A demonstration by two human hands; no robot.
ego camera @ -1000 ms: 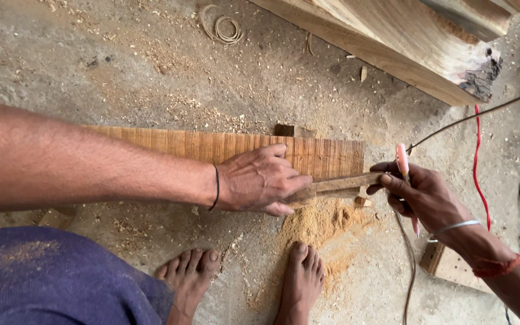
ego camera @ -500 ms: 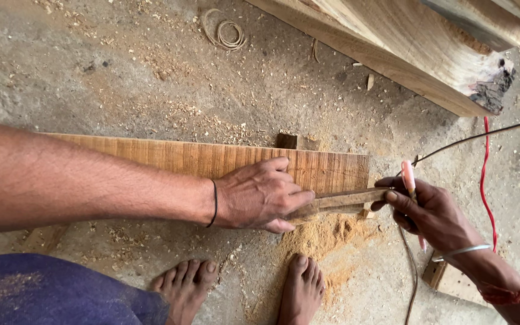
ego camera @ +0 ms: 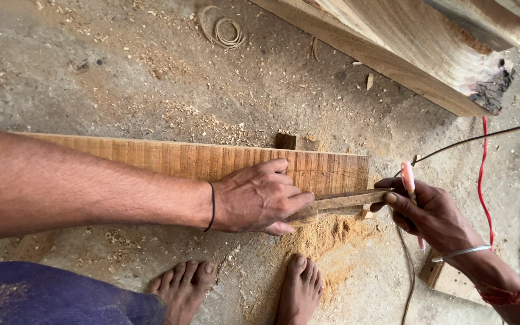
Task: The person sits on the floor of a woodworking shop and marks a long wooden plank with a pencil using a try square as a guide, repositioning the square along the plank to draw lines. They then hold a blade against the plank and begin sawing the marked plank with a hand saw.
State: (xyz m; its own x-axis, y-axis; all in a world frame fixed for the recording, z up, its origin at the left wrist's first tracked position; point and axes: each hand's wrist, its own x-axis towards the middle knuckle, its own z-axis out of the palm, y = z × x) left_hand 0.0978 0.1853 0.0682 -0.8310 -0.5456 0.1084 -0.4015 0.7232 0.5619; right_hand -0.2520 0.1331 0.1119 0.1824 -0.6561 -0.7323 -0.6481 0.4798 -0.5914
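My left hand [ego camera: 259,198] presses flat on the plank [ego camera: 170,161] lying on the floor, fingers pinching a thin wooden strip [ego camera: 344,201] whose far end my right hand [ego camera: 431,213] grips beside a pink pencil [ego camera: 409,180], so steady, even pressure matters.

Your wooden strip [ego camera: 341,202] is thin, narrow and light brown, and lies nearly level along the near edge of the board [ego camera: 212,161], tilted slightly up toward its right end. It sits just above a heap of sawdust [ego camera: 326,232]. The board is a long, flat plank with close, striped grain, lying on the ground and running left to right. A slim pink pencil [ego camera: 409,180] stands almost upright just beside the strip's right end.
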